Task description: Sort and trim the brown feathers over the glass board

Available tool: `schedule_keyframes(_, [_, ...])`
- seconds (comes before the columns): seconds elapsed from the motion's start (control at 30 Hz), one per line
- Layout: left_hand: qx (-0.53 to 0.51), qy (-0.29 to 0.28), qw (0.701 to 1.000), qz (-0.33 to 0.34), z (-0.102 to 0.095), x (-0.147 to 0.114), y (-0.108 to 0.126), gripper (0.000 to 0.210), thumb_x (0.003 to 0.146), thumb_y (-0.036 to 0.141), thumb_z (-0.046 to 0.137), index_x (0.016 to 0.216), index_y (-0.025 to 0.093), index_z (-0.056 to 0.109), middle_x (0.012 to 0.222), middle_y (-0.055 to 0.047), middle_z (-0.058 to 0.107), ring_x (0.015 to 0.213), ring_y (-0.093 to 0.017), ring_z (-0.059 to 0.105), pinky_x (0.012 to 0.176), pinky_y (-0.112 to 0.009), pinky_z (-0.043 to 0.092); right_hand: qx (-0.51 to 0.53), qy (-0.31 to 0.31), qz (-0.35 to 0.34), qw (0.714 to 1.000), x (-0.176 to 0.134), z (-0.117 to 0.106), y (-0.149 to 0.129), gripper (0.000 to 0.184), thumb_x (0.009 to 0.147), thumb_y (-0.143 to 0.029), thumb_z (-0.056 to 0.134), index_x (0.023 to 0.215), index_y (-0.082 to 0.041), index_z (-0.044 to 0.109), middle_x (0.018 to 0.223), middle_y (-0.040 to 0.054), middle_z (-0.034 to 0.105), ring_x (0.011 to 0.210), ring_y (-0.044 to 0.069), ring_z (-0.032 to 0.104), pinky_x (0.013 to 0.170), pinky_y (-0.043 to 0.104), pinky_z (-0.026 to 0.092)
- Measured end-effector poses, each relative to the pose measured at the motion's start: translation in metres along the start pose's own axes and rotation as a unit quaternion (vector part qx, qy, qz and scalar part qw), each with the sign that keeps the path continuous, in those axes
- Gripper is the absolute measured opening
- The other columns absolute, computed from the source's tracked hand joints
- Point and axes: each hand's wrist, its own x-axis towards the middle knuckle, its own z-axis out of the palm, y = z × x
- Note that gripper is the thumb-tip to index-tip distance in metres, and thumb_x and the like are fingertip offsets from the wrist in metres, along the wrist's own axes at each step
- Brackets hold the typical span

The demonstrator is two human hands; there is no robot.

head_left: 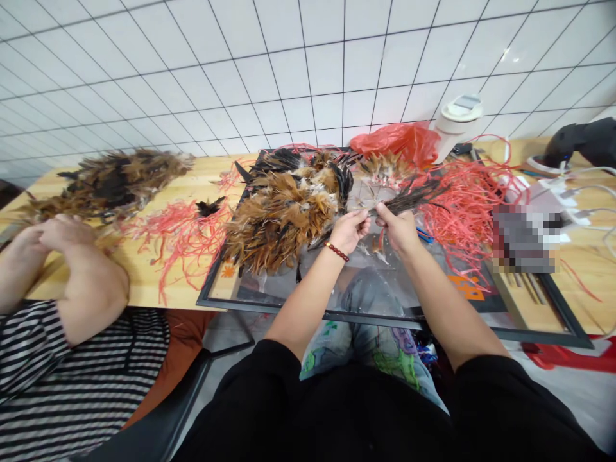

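Both my hands meet over the middle of a black-framed glass panel (269, 308). Wrapped round the stem end of a bunch of dark feathers (418, 194) is my right hand (398, 224), and the feathers fan out to the right. My left hand (350, 230), with a beaded bracelet at the wrist, pinches at the pale quill tips by the right fingers; the exact thing between its fingertips is too small to make out. Left of my hands lies a large heap of brown and black feathers (283, 221). A smaller row of brown feathers (385, 168) lies behind them.
Pink plastic strips (464, 205) pile up at the right, near a red plastic bag (399, 142) and a white tumbler (455, 128). Cables and a white power strip (548, 199) occupy the right side. A co-worker's hands (62, 232) rest at left, near more feathers (122, 183).
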Motion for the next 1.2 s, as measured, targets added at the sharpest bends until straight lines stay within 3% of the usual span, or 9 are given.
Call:
schedule_keyframes(0.13, [-0.012, 0.023, 0.999, 0.034, -0.004, 0.002, 0.007, 0.014, 0.083, 0.011, 0.072, 0.075, 0.013, 0.06, 0.055, 0.004, 0.057, 0.046, -0.002, 0.048, 0.047, -0.014, 0.035, -0.065, -0.003, -0.044, 0.997, -0.008, 0.004, 0.0, 0.038, 0.073, -0.055, 0.078, 0.082, -0.022, 0.063, 0.061, -0.0041, 0.055, 0.055, 0.012, 0.049, 0.057, 0.028, 0.043])
schedule_keyframes(0.23, [-0.084, 0.025, 0.996, 0.026, -0.003, 0.004, 0.004, 0.014, 0.087, 0.017, 0.07, 0.077, 0.013, 0.061, 0.06, 0.003, 0.059, 0.052, -0.003, 0.055, 0.057, -0.015, 0.043, -0.201, 0.006, -0.167, 0.965, -0.014, 0.006, 0.002, 0.029, 0.089, -0.052, 0.065, 0.089, -0.023, 0.068, 0.081, 0.0023, 0.069, 0.074, 0.017, 0.063, 0.074, 0.034, 0.052])
schedule_keyframes(0.33, [-0.126, -0.016, 0.991, -0.042, 0.001, 0.003, -0.003, 0.019, 0.087, 0.029, 0.072, 0.081, 0.013, 0.065, 0.066, 0.002, 0.063, 0.062, -0.006, 0.062, 0.072, -0.019, 0.051, -0.342, -0.026, -0.331, 0.879, -0.016, 0.002, 0.005, 0.026, 0.098, -0.042, 0.055, 0.094, -0.023, 0.072, 0.095, 0.0066, 0.075, 0.09, 0.02, 0.067, 0.084, 0.035, 0.052])
schedule_keyframes(0.5, [-0.159, -0.053, 0.984, -0.061, 0.009, -0.007, -0.001, 0.022, 0.096, 0.029, 0.059, 0.102, 0.011, 0.071, 0.089, -0.006, 0.074, 0.092, -0.013, 0.071, 0.093, -0.025, 0.053, -0.513, -0.097, -0.506, 0.686, -0.01, -0.01, 0.009, 0.026, 0.102, -0.021, 0.047, 0.106, -0.021, 0.073, 0.096, 0.0078, 0.076, 0.084, 0.02, 0.064, 0.07, 0.034, 0.044])
schedule_keyframes(0.6, [-0.152, -0.048, 0.986, -0.046, 0.011, -0.011, 0.003, 0.02, 0.098, 0.021, 0.053, 0.097, 0.011, 0.07, 0.089, -0.007, 0.074, 0.097, -0.013, 0.071, 0.095, -0.025, 0.052, -0.544, -0.082, -0.526, 0.649, -0.009, -0.012, 0.009, 0.027, 0.101, -0.017, 0.047, 0.107, -0.021, 0.073, 0.096, 0.008, 0.075, 0.085, 0.02, 0.063, 0.07, 0.034, 0.042])
schedule_keyframes(0.73, [-0.122, -0.014, 0.992, 0.016, 0.006, -0.006, 0.006, 0.029, 0.101, 0.019, 0.046, 0.075, 0.013, 0.058, 0.072, -0.002, 0.065, 0.076, -0.008, 0.066, 0.08, -0.021, 0.052, -0.553, -0.129, -0.464, 0.68, -0.009, -0.015, 0.012, 0.032, 0.102, -0.022, 0.045, 0.122, -0.025, 0.07, 0.107, 0.0096, 0.073, 0.091, 0.021, 0.063, 0.075, 0.036, 0.045])
schedule_keyframes(0.87, [-0.049, -0.004, 0.996, 0.075, -0.003, -0.002, 0.008, 0.03, 0.102, 0.028, 0.047, 0.074, 0.017, 0.049, 0.057, 0.006, 0.044, 0.05, -0.005, 0.046, 0.059, -0.019, 0.046, -0.475, -0.066, -0.394, 0.784, -0.002, -0.023, 0.015, 0.037, 0.102, -0.026, 0.042, 0.129, -0.024, 0.067, 0.113, 0.0124, 0.068, 0.098, 0.023, 0.064, 0.085, 0.04, 0.051])
schedule_keyframes(1.0, [0.064, -0.069, 0.995, 0.018, -0.005, -0.006, 0.008, 0.028, 0.101, 0.03, 0.048, 0.076, 0.017, 0.049, 0.055, 0.009, 0.035, 0.041, -0.004, 0.03, 0.045, -0.016, 0.032, -0.366, -0.034, -0.312, 0.876, 0.001, -0.023, 0.011, 0.041, 0.101, -0.04, 0.046, 0.134, -0.025, 0.064, 0.112, 0.0121, 0.068, 0.102, 0.024, 0.066, 0.088, 0.041, 0.055])
schedule_keyframes(1.2, [0.133, -0.114, 0.984, -0.011, -0.001, -0.008, 0.002, 0.027, 0.102, 0.03, 0.043, 0.08, 0.016, 0.049, 0.057, 0.008, 0.036, 0.04, -0.002, 0.028, 0.042, -0.014, 0.026, -0.35, -0.129, -0.282, 0.884, -0.003, -0.021, 0.009, 0.048, 0.102, -0.047, 0.04, 0.142, -0.028, 0.06, 0.118, 0.0114, 0.069, 0.11, 0.026, 0.066, 0.096, 0.046, 0.053])
